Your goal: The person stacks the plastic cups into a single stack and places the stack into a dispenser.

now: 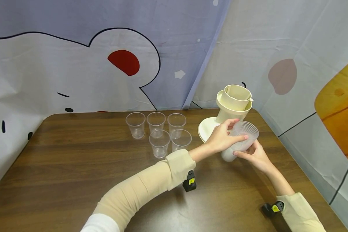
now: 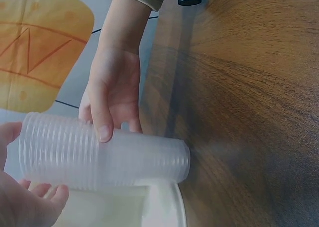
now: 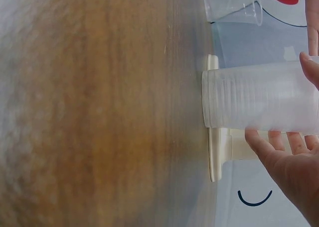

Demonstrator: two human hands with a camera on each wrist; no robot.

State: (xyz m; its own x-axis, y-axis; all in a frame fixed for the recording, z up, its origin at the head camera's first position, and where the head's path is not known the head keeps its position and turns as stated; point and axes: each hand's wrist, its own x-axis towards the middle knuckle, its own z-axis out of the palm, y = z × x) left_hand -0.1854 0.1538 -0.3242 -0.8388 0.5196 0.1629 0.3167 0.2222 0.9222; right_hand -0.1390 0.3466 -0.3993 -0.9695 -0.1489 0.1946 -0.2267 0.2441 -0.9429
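Note:
A tall stack of clear plastic cups [image 1: 243, 141] is between the two hands at the right of the table, leaning a little, its bottom end close over the wood. The right hand [image 1: 256, 158] grips the stack's side, thumb in front and fingers behind. Near the rims, the left hand [image 1: 224, 137] holds the stack's upper part between thumb and curled fingers. The left wrist view has the left hand [image 2: 25, 197] at its lower left edge, partly cut off. Directly behind the stack stands a cream plastic holder [image 1: 232, 112] with a cup-shaped top and a round base [image 1: 207, 128].
Several single clear cups stand upright in two rows left of the holder, among them a front cup [image 1: 159, 143] and a back left cup [image 1: 135, 125]. The brown wooden table [image 1: 75, 167] meets a printed curtain [image 1: 75, 74] at its back and right edges.

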